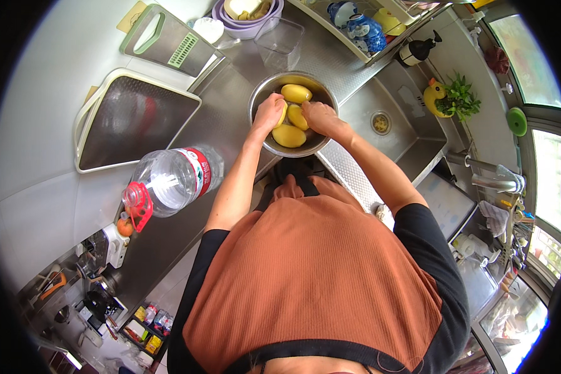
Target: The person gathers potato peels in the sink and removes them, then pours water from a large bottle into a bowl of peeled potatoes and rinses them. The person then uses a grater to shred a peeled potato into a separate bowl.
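Note:
A round stainless steel bowl (325, 88) stands on the metal counter in front of me, with several peeled potatoes in it. My left hand (269, 112) is inside the bowl's left side, its fingers closed round a potato (282, 115). My right hand (321, 117) reaches in from the right, fingertips at the potato in the middle (298, 117); whether it grips that potato is hidden by the fingers. One potato (296, 93) lies at the far side of the bowl, another (289, 136) at the near side.
The sink (404, 110) adjoins on the right, scraps in its drain. Left are a large plastic water bottle (168, 180), a cutting board (135, 121) and a grater (173, 42). Behind the bowl stand a clear plastic container (279, 46), purple basins (250, 30) and a dish rack (346, 44).

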The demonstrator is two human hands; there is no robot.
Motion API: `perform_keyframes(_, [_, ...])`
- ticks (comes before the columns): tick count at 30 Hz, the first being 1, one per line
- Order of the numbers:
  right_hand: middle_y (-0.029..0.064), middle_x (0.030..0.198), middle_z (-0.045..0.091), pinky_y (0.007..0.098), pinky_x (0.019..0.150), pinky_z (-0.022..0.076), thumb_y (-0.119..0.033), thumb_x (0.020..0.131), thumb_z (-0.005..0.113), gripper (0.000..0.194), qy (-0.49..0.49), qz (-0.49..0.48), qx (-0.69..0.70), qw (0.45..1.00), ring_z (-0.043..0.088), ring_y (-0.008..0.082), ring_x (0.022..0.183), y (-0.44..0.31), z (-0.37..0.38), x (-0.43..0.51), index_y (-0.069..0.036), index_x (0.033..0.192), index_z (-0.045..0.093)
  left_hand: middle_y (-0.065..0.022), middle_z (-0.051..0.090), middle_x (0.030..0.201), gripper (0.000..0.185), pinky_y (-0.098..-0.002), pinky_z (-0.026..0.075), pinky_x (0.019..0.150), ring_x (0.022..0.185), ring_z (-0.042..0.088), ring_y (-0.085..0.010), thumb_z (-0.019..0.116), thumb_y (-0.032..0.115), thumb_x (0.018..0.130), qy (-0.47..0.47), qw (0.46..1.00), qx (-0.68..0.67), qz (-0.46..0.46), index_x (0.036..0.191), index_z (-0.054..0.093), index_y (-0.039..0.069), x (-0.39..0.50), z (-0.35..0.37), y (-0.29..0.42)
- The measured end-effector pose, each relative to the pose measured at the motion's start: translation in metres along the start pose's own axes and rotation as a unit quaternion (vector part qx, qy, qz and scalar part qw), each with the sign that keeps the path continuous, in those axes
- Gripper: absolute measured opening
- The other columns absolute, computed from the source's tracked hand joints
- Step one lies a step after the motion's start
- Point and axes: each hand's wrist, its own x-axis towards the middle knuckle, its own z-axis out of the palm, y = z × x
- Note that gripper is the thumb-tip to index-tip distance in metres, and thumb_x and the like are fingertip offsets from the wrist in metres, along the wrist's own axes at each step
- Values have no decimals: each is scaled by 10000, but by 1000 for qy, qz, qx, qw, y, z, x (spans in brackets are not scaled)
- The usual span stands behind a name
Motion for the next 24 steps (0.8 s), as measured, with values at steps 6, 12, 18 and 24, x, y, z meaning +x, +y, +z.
perform_keyframes(6, [175, 1205, 571, 455, 947, 466, -247, 864, 632, 490, 175, -43, -65, 982, 535, 361, 1152, -11, 2, 27, -46, 1299, 530, -184, 658, 1051, 307, -415, 502, 881, 975, 634, -347, 532, -3, 832, 67, 989, -46, 122, 1125, 621, 16, -8, -8, 4])
perform_keyframes(12, [187, 1115, 624, 451, 857, 492, -271, 879, 601, 488, -3, -63, -91, 994, 593, 356, 1091, -15, 4, 33, 33, 1256, 547, -213, 498, 1309, 537, -450, 392, 1031, 1244, 467, -376, 758, 142, 766, 15, 959, 266, 99, 1261, 561, 78, -64, -17, 24])
perform_keyframes(18, [200, 1100, 610, 424, 824, 484, -254, 779, 660, 415, -67, -65, -214, 972, 586, 361, 1034, -9, -5, -11, 18, 1091, 635, -254, 359, 1458, 967, -643, 277, 1048, 1350, 317, -484, 874, 406, 609, -91, 877, 457, 118, 1428, 441, 126, -65, 14, 22])
perform_keyframes(24, [175, 1144, 616, 445, 945, 378, -410, 683, 776, 629, -78, -31, -259, 962, 564, 336, 1115, -17, 13, -7, -24, 1154, 619, -213, 515, 1196, 887, -515, 437, 858, 1098, 526, -379, 816, 562, 616, -37, 858, 499, 120, 1330, 508, 136, -31, 28, 13])
